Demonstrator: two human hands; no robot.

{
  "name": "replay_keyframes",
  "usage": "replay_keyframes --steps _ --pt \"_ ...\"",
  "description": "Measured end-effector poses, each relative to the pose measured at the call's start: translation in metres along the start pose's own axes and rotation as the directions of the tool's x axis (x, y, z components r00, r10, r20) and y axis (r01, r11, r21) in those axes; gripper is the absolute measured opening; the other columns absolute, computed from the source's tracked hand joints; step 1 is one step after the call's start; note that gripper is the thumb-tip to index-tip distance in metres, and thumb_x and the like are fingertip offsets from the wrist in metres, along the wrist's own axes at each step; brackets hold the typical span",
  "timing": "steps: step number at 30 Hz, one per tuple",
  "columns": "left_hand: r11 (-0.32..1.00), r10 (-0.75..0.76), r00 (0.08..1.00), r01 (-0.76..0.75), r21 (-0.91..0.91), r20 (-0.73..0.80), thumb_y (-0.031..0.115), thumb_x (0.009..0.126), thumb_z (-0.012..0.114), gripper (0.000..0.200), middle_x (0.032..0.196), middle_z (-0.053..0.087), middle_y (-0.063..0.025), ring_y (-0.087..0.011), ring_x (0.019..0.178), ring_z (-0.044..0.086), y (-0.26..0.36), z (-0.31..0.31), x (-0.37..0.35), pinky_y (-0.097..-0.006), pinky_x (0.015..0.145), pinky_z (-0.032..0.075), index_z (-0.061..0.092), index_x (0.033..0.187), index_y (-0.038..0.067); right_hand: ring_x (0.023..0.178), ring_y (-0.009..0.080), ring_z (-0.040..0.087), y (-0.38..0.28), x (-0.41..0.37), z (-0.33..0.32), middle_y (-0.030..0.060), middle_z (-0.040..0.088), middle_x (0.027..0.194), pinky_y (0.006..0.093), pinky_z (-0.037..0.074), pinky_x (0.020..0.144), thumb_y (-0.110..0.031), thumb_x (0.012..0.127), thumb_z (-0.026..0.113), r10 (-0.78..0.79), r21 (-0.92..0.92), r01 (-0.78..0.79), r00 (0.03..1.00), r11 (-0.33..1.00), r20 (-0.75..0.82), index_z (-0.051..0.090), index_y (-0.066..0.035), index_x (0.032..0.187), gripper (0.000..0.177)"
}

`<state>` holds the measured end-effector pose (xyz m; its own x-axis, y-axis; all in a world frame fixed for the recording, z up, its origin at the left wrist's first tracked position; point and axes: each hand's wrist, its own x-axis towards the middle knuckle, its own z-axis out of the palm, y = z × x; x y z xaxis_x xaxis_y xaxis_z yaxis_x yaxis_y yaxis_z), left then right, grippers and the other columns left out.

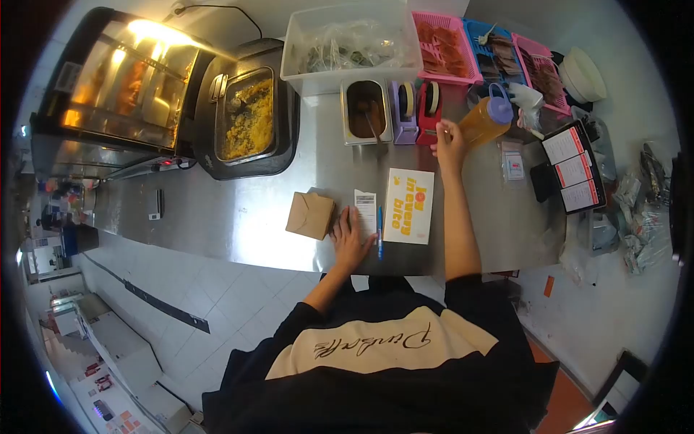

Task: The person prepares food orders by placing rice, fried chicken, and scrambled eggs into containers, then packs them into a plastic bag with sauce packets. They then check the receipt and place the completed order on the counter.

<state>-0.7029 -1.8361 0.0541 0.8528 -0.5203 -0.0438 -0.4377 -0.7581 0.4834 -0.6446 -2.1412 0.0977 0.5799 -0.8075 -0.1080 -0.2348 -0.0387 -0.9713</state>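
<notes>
My left hand (350, 240) lies with its fingers stretched over a printed paper receipt (366, 210) on the steel counter. Just left of it stands a folded brown paper box (311, 215). A blue pen (379, 233) rests along the receipt's right side, beside a white carton (409, 206) with yellow lettering. My right hand (451, 147) is raised with thumb and finger pinched together at the near end of a red tape dispenser (429, 116). What the pinch holds is too small to make out. A purple tape dispenser (405, 116) stands left of the red one.
An amber bottle with a purple lid (486, 119) stands close to my right hand. Behind are a sauce pan (348, 130), a plastic bin (353, 69) and pink and blue baskets (477, 76). A tablet (575, 166) is at right; a food warmer (289, 123) and heated display (126, 87) at left.
</notes>
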Motion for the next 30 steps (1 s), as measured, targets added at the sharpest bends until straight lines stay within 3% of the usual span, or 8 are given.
replay_keyframes --steps 4,7,8,12,15,22,26,30 --pt "0.997 0.045 0.999 -0.046 0.067 0.013 0.039 0.074 0.072 0.084 0.143 0.026 -0.0169 -0.0436 0.124 0.029 -0.001 0.002 0.001 -0.0560 0.099 0.027 0.030 0.142 0.015 0.067 0.0154 0.065 0.016 0.037 0.006 0.0087 0.066 0.092 0.0243 0.049 0.053 -0.018 0.089 0.060 0.129 0.167 -0.149 0.984 0.975 0.123 0.046 -0.009 0.111 0.028" --pt "0.996 0.059 0.998 -0.061 0.067 0.031 0.033 0.074 0.073 0.077 0.140 0.032 -0.0146 -0.0419 0.124 0.031 -0.003 0.004 0.005 -0.0544 0.099 0.029 0.035 0.139 0.016 0.076 0.0190 0.066 0.032 0.012 0.003 0.0126 0.066 0.094 0.0271 0.053 0.065 -0.012 0.087 0.063 -0.079 0.475 0.039 0.995 0.879 0.065 0.041 -0.008 0.108 0.031" --pt "0.998 0.062 0.997 -0.063 0.024 0.038 0.030 0.074 0.073 0.074 0.137 0.036 -0.0145 -0.0404 0.123 0.034 -0.005 0.007 0.005 -0.0526 0.099 0.030 0.037 0.138 0.016 0.085 0.0220 0.066 0.035 0.001 0.001 0.0158 0.066 0.095 0.0304 0.052 0.076 -0.009 0.084 0.066 -0.067 0.483 0.022 0.995 0.875 0.077 0.040 -0.009 0.107 0.035" --pt "0.967 0.009 0.996 0.014 -0.254 0.091 0.016 0.074 0.072 0.064 0.120 0.053 -0.0157 -0.0337 0.114 0.048 -0.005 0.016 0.012 -0.0425 0.097 0.037 0.043 0.132 0.015 0.085 0.0269 0.066 0.040 -0.009 -0.009 0.0162 0.064 0.097 0.0360 0.054 0.077 -0.007 0.082 0.067 0.194 0.474 -0.238 0.971 0.848 0.140 0.038 -0.009 0.106 0.038" --pt "0.754 -0.179 0.981 0.186 -0.630 0.075 0.011 0.075 0.072 0.060 0.110 0.058 -0.0179 -0.0306 0.107 0.054 0.014 0.002 0.024 -0.0369 0.093 0.042 0.045 0.129 0.012 0.086 0.0309 0.066 0.038 0.001 -0.006 0.0170 0.063 0.099 0.0394 0.055 0.076 -0.005 0.081 0.066 0.343 0.493 -0.391 0.920 0.777 0.188 0.036 -0.009 0.105 0.039" --pt "0.772 0.018 0.987 -0.113 -0.625 -0.157 0.007 0.077 0.070 0.047 0.114 0.055 -0.0159 -0.0280 0.104 0.055 0.016 -0.075 0.031 -0.0349 0.087 0.045 0.053 0.121 0.004 0.083 0.0332 0.067 0.035 0.014 -0.009 0.0190 0.062 0.098 0.0399 0.056 0.072 -0.001 0.078 0.066 0.407 0.447 -0.474 0.881 0.759 0.243 0.033 -0.008 0.107 0.043" --pt "0.785 -0.087 0.984 -0.030 -0.619 -0.158 0.007 0.084 0.064 0.038 0.113 0.056 -0.0143 -0.0248 0.104 0.055 -0.029 -0.112 0.032 -0.0330 0.085 0.045 0.055 0.120 0.004 0.086 0.0325 0.066 0.079 0.027 -0.007 0.0179 0.063 0.099 0.0382 0.055 0.073 -0.001 0.079 0.065 0.450 0.228 -0.517 0.845 0.825 0.287 0.036 -0.008 0.103 0.038" --pt "0.786 -0.078 0.995 0.026 -0.617 -0.057 0.006 0.086 0.060 0.037 0.118 0.054 -0.0141 -0.0246 0.107 0.054 -0.087 -0.118 0.027 -0.0309 0.085 0.045 0.055 0.123 0.007 0.084 0.0234 0.066 0.095 -0.013 0.002 0.0155 0.065 0.096 0.0307 0.053 0.070 -0.010 0.085 0.062 0.147 0.384 -0.164 0.986 0.909 0.073 0.042 -0.008 0.102 0.026"
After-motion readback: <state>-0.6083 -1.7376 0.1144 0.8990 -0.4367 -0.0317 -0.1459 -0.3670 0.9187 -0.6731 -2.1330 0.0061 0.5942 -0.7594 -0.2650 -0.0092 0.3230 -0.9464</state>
